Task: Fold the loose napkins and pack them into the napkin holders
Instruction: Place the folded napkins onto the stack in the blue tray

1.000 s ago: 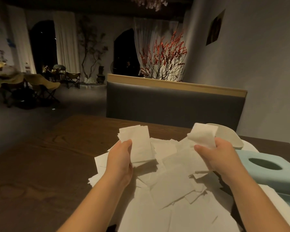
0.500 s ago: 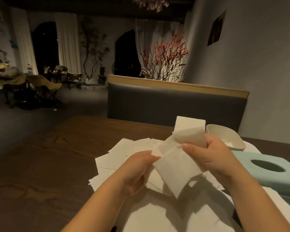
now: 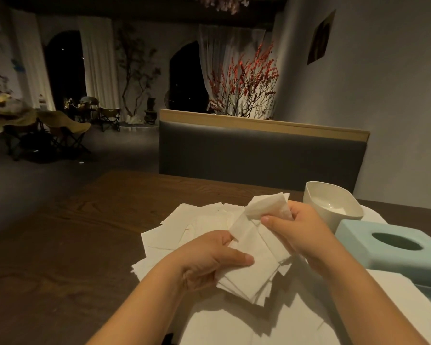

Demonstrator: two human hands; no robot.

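Above a dark brown wooden table (image 3: pixel 90 235), the person's left hand (image 3: pixel 209 260) grips the lower end of a small stack of white paper napkins (image 3: pixel 249 267), thumb curled across the top sheet, while the right hand (image 3: pixel 301 232) pinches the stack's folded-over upper end between thumb and curled fingers. The stack is held just over a spread of loose white napkins (image 3: pixel 184 225) on the table. To the right stand an open white plastic napkin holder (image 3: pixel 334 207) and, nearer, a pale blue tissue-box cover with an oval slot (image 3: pixel 388 247).
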